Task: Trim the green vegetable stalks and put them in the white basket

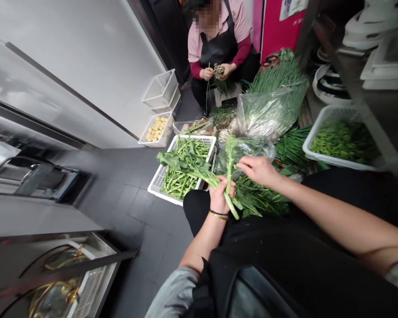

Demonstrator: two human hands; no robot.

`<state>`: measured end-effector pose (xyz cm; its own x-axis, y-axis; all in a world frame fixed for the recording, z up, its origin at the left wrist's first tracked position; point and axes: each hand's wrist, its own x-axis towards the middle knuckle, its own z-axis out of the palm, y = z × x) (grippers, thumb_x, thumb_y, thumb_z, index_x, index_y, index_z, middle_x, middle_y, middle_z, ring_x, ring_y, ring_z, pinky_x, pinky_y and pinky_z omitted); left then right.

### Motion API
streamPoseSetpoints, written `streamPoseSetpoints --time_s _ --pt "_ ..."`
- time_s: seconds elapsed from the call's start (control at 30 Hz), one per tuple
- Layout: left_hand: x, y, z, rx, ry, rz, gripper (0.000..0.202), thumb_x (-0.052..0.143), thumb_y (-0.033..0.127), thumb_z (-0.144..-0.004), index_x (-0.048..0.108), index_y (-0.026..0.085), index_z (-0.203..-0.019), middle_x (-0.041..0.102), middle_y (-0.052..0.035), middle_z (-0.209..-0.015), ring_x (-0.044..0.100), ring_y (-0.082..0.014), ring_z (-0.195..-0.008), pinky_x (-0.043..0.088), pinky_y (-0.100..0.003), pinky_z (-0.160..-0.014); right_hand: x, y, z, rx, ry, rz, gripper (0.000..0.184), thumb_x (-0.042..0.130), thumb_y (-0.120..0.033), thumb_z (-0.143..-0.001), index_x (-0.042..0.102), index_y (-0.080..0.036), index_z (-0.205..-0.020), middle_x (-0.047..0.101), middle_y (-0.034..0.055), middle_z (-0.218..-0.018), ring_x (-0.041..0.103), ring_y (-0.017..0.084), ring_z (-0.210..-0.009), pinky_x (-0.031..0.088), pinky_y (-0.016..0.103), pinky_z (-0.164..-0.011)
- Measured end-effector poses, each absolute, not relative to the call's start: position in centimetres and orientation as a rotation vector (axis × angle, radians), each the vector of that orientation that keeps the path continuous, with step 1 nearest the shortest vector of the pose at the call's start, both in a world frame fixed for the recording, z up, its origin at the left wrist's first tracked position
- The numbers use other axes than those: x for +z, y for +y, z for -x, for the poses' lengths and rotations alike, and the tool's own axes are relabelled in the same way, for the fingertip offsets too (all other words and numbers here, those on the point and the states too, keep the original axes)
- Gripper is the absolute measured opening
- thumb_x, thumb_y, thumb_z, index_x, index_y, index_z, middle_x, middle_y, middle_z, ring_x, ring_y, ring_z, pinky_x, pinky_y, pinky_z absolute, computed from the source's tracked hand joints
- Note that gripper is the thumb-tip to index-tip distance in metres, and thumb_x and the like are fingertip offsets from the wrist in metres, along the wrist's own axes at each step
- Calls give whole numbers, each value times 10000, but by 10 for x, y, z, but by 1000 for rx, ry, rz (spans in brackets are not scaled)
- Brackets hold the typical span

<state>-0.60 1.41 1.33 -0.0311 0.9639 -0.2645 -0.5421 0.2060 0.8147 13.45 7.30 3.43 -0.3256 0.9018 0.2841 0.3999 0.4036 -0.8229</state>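
Grey tiled kitchen floor [126, 198], bare on the left. Above the lap, the left hand [220, 197] has its fingers closed round a bunch of leafy stalks [189, 164]. The right hand [258, 170] touches one upright stalk [230, 161], its grip unclear. A white basket [157, 179] by the knee is part filled, and bagged greens [268, 115] lie beyond.

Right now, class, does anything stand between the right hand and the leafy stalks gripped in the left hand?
Nothing visible does. The right hand meets the leafy stalks directly, with its fingertips at one upright stem, just above the left hand that grips them.
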Motion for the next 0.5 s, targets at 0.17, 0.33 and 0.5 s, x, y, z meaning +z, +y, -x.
streamPoseSetpoints --time_s 0.17,0.33,0.5 --pt "20 61 43 1456 1180 -548 303 665 339 -675 412 191 -749 596 16 -609 449 -62 -392 331 -197 -406 2 42 -151 579 -2588 889 317 365 -337 -932 585 -194 -754 629 46 -729 565 147 -625 336 258 -566" --pt "49 133 130 1512 1417 -536 152 615 187 -685 476 164 -741 557 17 -590 512 -72 -484 384 -186 -469 -31 54 -189 622 -2851 1182 185 472 -275 -856 590 -199 -735 655 62 -749 597 186 -631 322 265 -534" --pt "46 106 134 1308 1339 -580 134 592 123 -627 470 158 -671 549 -12 -569 480 -89 -425 379 -213 -409 -8 65 -173 1088 -2382 1168 308 454 -414 -865 537 -200 -660 577 8 -592 538 145 -551 351 254 -532"
